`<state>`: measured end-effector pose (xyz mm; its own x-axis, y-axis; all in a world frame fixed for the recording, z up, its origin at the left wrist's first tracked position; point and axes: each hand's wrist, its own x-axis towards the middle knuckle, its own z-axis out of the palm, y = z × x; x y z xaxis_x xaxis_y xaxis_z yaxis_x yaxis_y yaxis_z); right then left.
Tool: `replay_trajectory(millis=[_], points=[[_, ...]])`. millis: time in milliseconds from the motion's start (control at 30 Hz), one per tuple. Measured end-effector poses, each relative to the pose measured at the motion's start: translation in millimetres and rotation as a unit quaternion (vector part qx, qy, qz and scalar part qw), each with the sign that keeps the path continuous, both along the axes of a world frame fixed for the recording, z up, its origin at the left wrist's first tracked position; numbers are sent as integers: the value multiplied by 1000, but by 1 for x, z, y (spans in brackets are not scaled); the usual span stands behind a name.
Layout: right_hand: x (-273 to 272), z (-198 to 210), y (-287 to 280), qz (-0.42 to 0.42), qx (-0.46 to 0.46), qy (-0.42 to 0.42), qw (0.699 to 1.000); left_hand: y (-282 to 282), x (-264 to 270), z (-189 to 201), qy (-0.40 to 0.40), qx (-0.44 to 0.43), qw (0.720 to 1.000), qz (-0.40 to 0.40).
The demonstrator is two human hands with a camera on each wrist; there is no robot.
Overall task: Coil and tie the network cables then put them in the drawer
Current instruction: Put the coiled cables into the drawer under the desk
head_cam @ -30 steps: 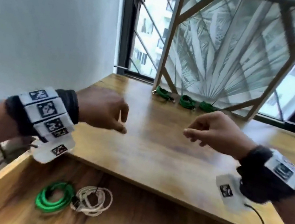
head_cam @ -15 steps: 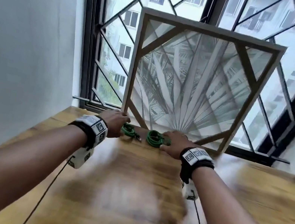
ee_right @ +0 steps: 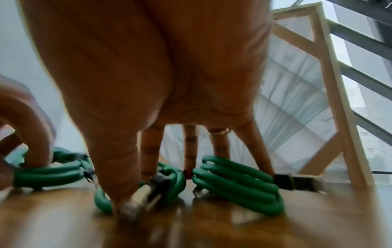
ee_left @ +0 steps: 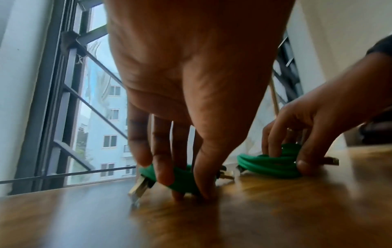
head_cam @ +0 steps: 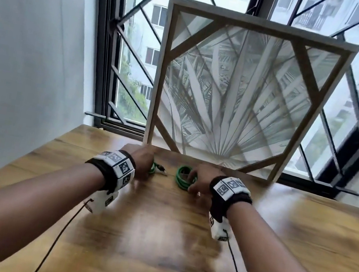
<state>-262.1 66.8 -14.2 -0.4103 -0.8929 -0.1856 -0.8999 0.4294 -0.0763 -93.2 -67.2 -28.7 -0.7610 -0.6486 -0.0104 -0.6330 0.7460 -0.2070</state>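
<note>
Green cable coils [head_cam: 182,176] on wooden table [head_cam: 155,239], one under each gripping hand: left hand [head_cam: 142,161], right hand [head_cam: 202,179].

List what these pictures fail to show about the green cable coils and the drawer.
- Drawer: in no view now.
- Third green coil: head view, hidden under the right hand.
- Left coil: head view, mostly covered by the left hand.
- Ties on the coils: too blurred in both wrist views.

A second ago both hands hovered, loosely curled, above the near desk. Now the left hand [head_cam: 142,161] closes its grip on one coiled green network cable [ee_left: 180,181], and the right hand [head_cam: 200,180] apparently gathers two more green coils [ee_right: 237,184].
</note>
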Motion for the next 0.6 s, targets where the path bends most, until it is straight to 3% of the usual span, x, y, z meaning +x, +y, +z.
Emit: replay_trajectory(millis=[133,300,433,600], points=[[60,2,61,21,19,-3,1000,49,48,0,-25,37,998,-40],[131,-16,137,28,-24,-18,999,117,107,-21,-16,36,994,-98],[144,-17,151,-1,-17,53,998,141,128,-18,-12,11,996,-82],[148,-13,153,121,-17,125,985,146,146,-6,1,47,997,-69]])
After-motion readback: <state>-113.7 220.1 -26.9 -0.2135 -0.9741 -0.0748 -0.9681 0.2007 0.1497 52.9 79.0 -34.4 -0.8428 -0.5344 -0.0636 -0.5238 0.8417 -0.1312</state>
